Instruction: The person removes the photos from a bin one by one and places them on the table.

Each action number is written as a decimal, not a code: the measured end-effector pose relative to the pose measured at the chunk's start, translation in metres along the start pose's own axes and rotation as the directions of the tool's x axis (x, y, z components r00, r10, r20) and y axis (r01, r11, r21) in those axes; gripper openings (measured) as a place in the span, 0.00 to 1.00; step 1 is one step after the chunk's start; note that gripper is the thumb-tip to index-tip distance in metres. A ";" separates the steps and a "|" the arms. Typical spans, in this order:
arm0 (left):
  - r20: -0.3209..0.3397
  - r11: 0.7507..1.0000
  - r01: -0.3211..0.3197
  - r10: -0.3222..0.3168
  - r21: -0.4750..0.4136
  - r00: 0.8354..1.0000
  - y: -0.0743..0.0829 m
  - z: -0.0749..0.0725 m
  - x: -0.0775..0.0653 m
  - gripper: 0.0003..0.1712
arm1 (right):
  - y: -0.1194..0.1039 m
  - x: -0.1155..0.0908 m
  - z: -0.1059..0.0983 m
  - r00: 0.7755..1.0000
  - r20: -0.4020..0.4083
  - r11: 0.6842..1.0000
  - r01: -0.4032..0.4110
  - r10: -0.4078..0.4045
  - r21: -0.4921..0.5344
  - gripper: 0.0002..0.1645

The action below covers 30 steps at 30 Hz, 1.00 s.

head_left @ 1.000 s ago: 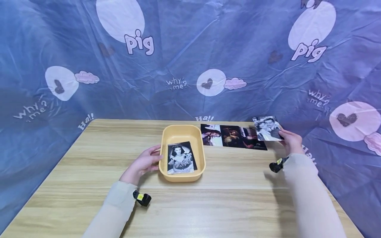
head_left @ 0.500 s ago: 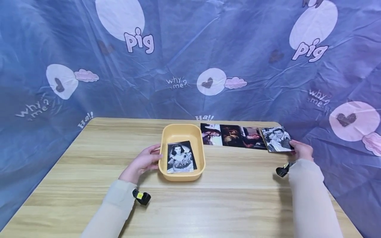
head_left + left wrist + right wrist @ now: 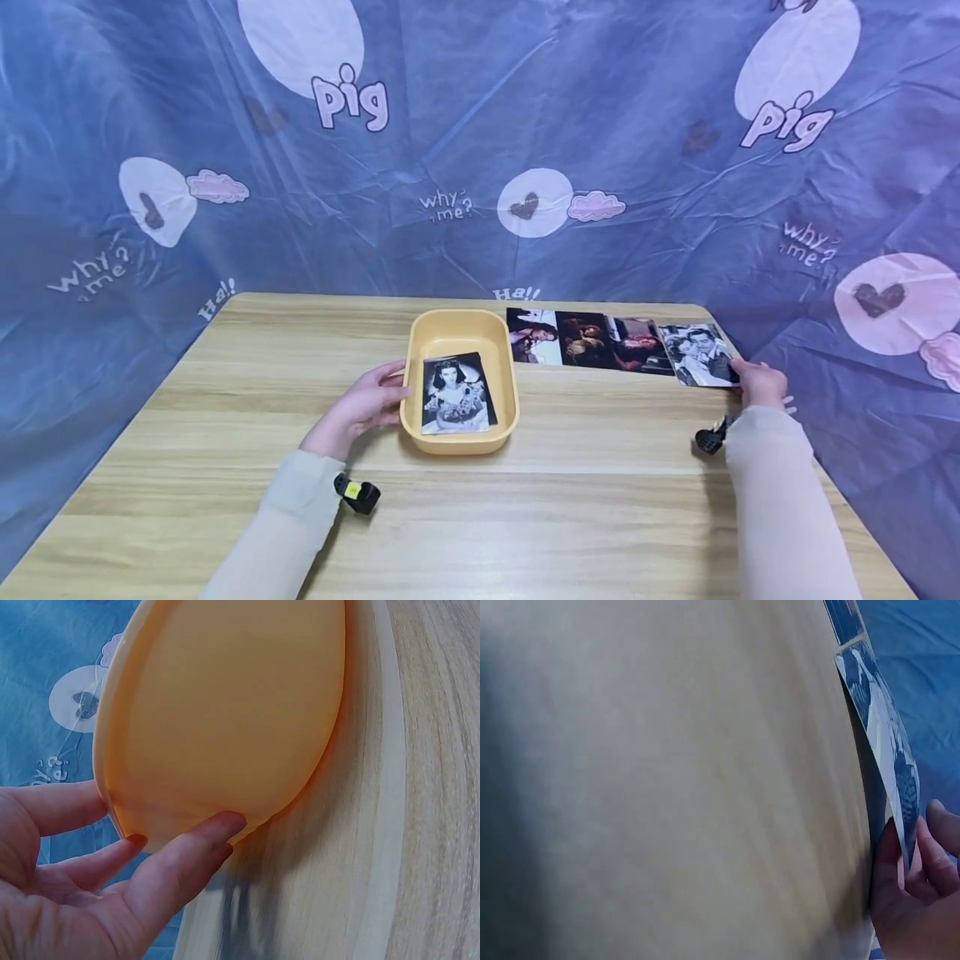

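Observation:
My left hand (image 3: 367, 406) holds the left side of a yellow plastic tray (image 3: 463, 448); in the left wrist view, fingertips (image 3: 225, 823) lie against its wall. Inside the tray is a black-and-white photo (image 3: 454, 400) of a dark-haired person in a ruffled dress, on top of another dark-edged one. At the right end of a photo row, my right hand (image 3: 761, 385) pinches the right edge of a black-and-white photo (image 3: 697, 354) of a couple. The right wrist view shows this print (image 3: 885, 742) tilted, its gripped end raised off the wooden table.
Three colour photos lie edge to edge along the back: a light one (image 3: 534, 337), a dark one (image 3: 583, 340) and a reddish one (image 3: 637, 344). A blue printed curtain (image 3: 450, 125) hangs behind the wooden table (image 3: 525, 525).
My right hand has lowered the couple photo rightward, from overlapping the reddish photo to beside it at the row's end. The left hand and tray have stayed put.

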<state>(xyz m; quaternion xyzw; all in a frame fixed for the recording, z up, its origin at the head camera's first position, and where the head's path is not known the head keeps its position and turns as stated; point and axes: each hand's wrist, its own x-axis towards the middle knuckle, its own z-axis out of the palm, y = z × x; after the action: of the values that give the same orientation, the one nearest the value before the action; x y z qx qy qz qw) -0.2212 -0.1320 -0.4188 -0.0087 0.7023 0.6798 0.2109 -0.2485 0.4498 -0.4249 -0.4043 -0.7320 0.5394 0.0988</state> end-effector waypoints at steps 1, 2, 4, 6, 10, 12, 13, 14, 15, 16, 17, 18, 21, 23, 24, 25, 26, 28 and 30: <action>0.001 1.000 0.000 0.000 -0.001 1.000 0.001 0.000 0.000 0.37 | 0.000 0.000 0.000 1.000 -0.006 0.996 0.029 -0.029 -0.087 0.38; 0.001 1.000 0.000 0.000 -0.004 1.000 0.001 0.000 0.000 0.37 | 0.001 0.000 -0.001 0.998 -0.012 0.985 0.058 -0.061 -0.160 0.38; 0.002 1.000 0.000 0.000 -0.006 1.000 0.002 0.000 -0.001 0.37 | 0.001 0.001 -0.001 0.991 -0.023 0.957 0.118 -0.128 -0.265 0.35; -0.002 1.000 0.002 -0.002 -0.005 1.000 0.002 0.000 -0.001 0.37 | 0.001 0.001 0.000 0.981 -0.030 0.914 0.166 -0.190 -0.369 0.33; -0.008 1.000 0.009 -0.009 0.000 1.000 0.002 0.001 -0.001 0.37 | -0.002 -0.003 0.000 0.967 -0.010 0.862 0.222 -0.255 -0.456 0.32; -0.008 1.000 0.010 -0.010 0.004 1.000 0.002 0.001 -0.002 0.38 | -0.004 -0.006 0.000 0.965 0.008 0.856 0.238 -0.264 -0.459 0.31; -0.009 1.000 0.010 -0.010 0.004 1.000 0.002 0.001 -0.002 0.38 | -0.005 -0.008 0.001 0.965 0.016 0.856 0.240 -0.262 -0.458 0.32; -0.007 1.000 0.009 -0.009 0.003 1.000 0.002 0.001 -0.002 0.38 | -0.007 -0.009 0.001 0.965 0.020 0.860 0.241 -0.260 -0.450 0.33; -0.007 1.000 0.008 -0.008 0.002 1.000 0.002 0.001 -0.002 0.38 | -0.009 -0.010 0.001 0.968 0.026 0.871 0.235 -0.248 -0.431 0.34; -0.006 1.000 0.008 -0.008 0.003 1.000 0.002 0.002 -0.002 0.38 | -0.011 -0.011 0.003 0.972 0.028 0.892 0.224 -0.232 -0.393 0.35; -0.006 1.000 0.010 -0.010 0.001 1.000 0.002 0.002 -0.002 0.38 | -0.013 -0.012 0.005 0.974 0.031 0.912 0.220 -0.223 -0.346 0.35; -0.008 1.000 0.012 -0.012 -0.003 1.000 0.001 0.002 -0.003 0.38 | -0.016 -0.014 0.008 0.977 0.033 0.937 0.210 -0.210 -0.280 0.37; 0.000 1.000 0.012 -0.012 -0.003 1.000 0.001 0.002 -0.003 0.38 | -0.029 -0.020 0.019 0.986 0.048 0.986 0.161 -0.159 -0.041 0.38; -0.002 1.000 0.013 -0.013 -0.006 1.000 0.000 0.002 -0.003 0.38 | -0.039 -0.027 0.029 0.988 0.082 0.983 0.122 -0.134 0.136 0.38; -0.002 1.000 0.012 -0.012 -0.004 1.000 0.000 0.002 -0.003 0.37 | -0.045 -0.031 0.034 0.987 0.106 0.972 0.099 -0.124 0.215 0.39; -0.002 1.000 0.010 -0.010 0.000 1.000 0.000 0.001 -0.003 0.37 | -0.050 -0.036 0.039 0.984 0.130 0.958 0.081 -0.120 0.276 0.39; -0.005 1.000 0.009 -0.009 0.002 1.000 0.000 0.001 -0.003 0.37 | -0.055 -0.041 0.044 0.979 0.163 0.941 0.061 -0.121 0.332 0.39; -0.005 1.000 0.007 -0.007 0.004 1.000 0.001 0.001 -0.003 0.37 | -0.064 -0.053 0.055 0.961 0.239 0.907 0.026 -0.138 0.420 0.41; -0.003 1.000 0.002 -0.002 0.008 1.000 0.001 0.001 -0.003 0.37 | -0.072 -0.068 0.067 0.938 0.306 0.887 0.003 -0.162 0.461 0.42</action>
<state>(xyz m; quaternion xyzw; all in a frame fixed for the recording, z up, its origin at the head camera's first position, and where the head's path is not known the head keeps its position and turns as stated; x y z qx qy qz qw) -0.2184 -0.1317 -0.4171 -0.0097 0.7055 0.6767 0.2106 -0.2780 0.3484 -0.3696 -0.2401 -0.6083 0.7515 0.0876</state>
